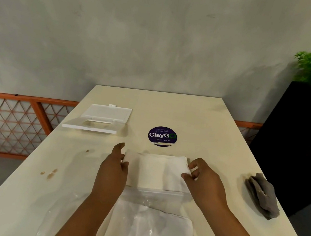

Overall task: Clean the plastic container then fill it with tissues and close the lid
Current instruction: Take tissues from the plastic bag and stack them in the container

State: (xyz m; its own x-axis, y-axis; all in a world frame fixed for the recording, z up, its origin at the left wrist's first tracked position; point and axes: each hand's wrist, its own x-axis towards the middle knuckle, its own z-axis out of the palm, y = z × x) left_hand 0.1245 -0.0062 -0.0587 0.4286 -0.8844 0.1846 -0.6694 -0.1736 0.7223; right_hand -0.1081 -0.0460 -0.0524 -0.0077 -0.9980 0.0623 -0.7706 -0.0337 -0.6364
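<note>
Plastic bag (149, 225): lies nearest on the worktop (218, 125), its mouth toward the tissues, probably their packet.
Tissues (154, 170): white stack just beyond the bag, held from both sides, seemingly to carry it.
Left hand (113, 169): fingers curled on the stack's left edge.
Right hand (202, 178): fingers pinch the right edge.
Grey cloth (261, 195): lies aside, right.
Plastic container (99, 119): far left, lid open, ready for filling.

Both hands (113, 168) (204, 179) pinch tissue stack (156, 171) ends; container (99, 119) lid open.
</note>
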